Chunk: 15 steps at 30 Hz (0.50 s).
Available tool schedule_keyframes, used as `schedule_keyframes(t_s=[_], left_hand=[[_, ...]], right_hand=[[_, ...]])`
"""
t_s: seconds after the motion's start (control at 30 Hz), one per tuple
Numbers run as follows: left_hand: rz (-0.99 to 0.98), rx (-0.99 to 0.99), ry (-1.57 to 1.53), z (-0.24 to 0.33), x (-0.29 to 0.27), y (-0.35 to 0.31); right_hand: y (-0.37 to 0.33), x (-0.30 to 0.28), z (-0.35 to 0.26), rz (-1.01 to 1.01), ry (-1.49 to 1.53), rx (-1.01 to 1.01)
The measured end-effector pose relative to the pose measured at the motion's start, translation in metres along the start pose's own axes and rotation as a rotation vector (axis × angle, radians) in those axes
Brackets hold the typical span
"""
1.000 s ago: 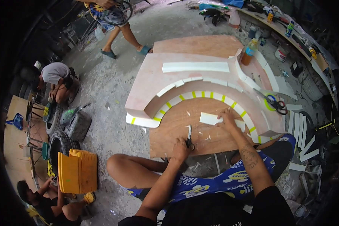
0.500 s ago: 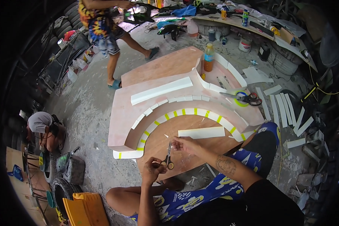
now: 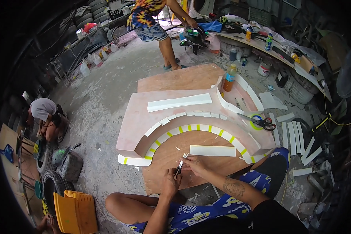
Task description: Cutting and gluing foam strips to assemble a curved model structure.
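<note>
Concrete floor, scuffed and littered, around plywood board at centre of frame. Noted in left hand, lower centre: grasp on scissors, blades toward top of frame. Noted in right hand, just beside: apparent fingertip pinch on small white piece, near blade tips. Probable step: trimming. Advisable: hold piece steady, keep fingertips clear of blades, snip in short, controlled strokes.

Before the pale arch, the left hand holds small scissors, the right hand beside their blades. A white strip lies inside the arch's curve.
</note>
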<state>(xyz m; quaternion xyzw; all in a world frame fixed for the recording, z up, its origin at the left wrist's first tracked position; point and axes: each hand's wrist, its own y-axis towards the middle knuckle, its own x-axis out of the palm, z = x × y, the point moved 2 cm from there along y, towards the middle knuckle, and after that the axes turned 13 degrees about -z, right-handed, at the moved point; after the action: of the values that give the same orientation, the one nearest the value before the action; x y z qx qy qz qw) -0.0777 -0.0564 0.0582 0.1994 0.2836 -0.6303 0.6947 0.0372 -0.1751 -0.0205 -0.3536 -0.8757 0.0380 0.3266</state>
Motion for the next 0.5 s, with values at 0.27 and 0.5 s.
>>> schedule_keyframes(t_s=[0.27, 0.5], left_hand=[[-0.009, -0.165, -0.289, -0.038, -0.019, 0.001], [0.279, -0.112, -0.433, -0.056, -0.074, -0.001]], right_hand=[[0.011, 0.026, -0.017, -0.055, -0.096, 0.045], [0.048, 0.008, -0.040, 0.008, -1.656, -0.514]])
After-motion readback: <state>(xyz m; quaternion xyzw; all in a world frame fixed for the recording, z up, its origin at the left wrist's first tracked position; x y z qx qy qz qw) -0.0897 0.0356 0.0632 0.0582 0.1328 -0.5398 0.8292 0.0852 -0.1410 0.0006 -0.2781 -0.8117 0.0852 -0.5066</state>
